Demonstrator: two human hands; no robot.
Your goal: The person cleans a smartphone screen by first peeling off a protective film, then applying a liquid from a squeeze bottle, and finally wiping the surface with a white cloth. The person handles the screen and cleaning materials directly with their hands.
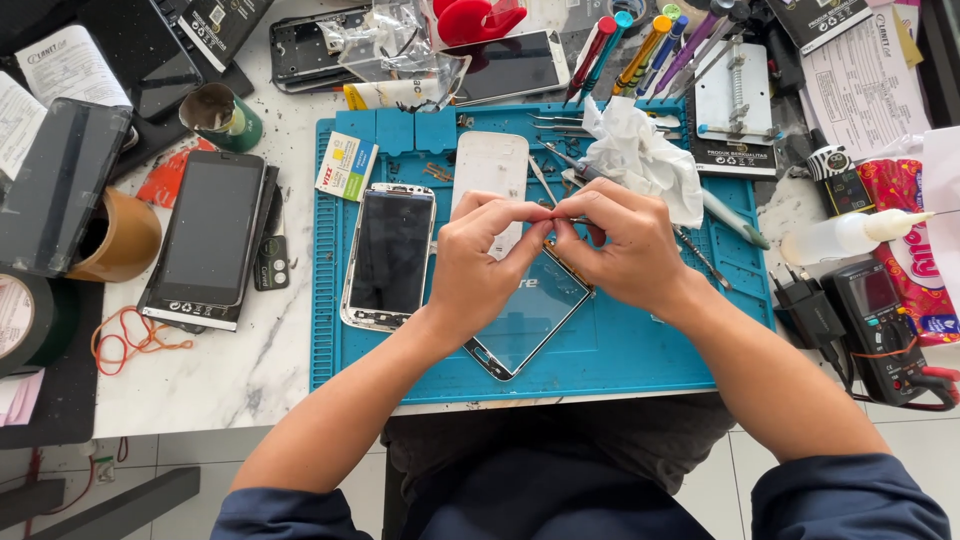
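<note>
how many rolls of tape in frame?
2, both at the left edge: a brown roll under a dark phone-like slab, and a black roll below it. Clutter may hide more.

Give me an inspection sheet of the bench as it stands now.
Surface: blue repair mat on a pale marble-look table.
Job's things: glass phone panel on the mat under both hands; small part pinched between fingertips, too small to tell.
Clutter: silver-framed phone, white back cover, crumpled tissue, screwdrivers.
Grippers: left hand and right hand meet fingertip to fingertip.
Cables: multimeter leads, orange rubber bands.
Surroundings: tiled floor.
</note>
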